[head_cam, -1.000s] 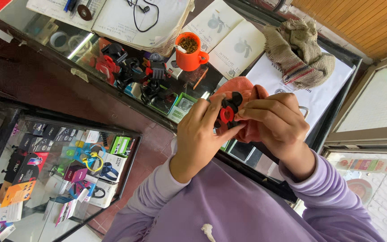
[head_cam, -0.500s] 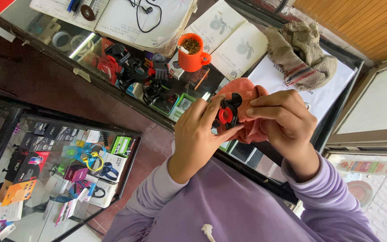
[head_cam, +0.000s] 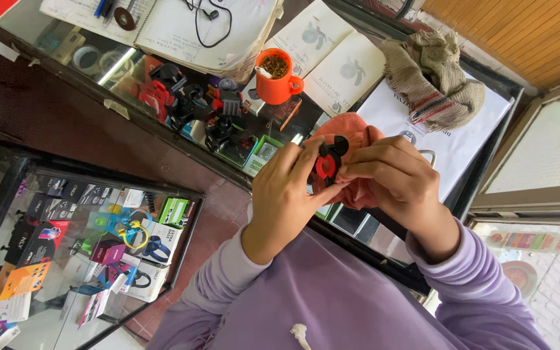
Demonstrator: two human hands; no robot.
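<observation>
While both hands have stayed put, the left hand (head_cam: 286, 194) and right hand (head_cam: 393, 178) pinch the red-and-black holder (head_cam: 326, 162) (over an orange cloth (head_cam: 348, 129)), each grip closed on it.

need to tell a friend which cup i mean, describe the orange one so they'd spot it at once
Start at the glass display counter that runs across the top of the view. Among the open booklets lying on it stands the orange mug, handle on one side, filled with something dark and grainy. It is the only cup there, and brighter than the pale paper around it.
</observation>
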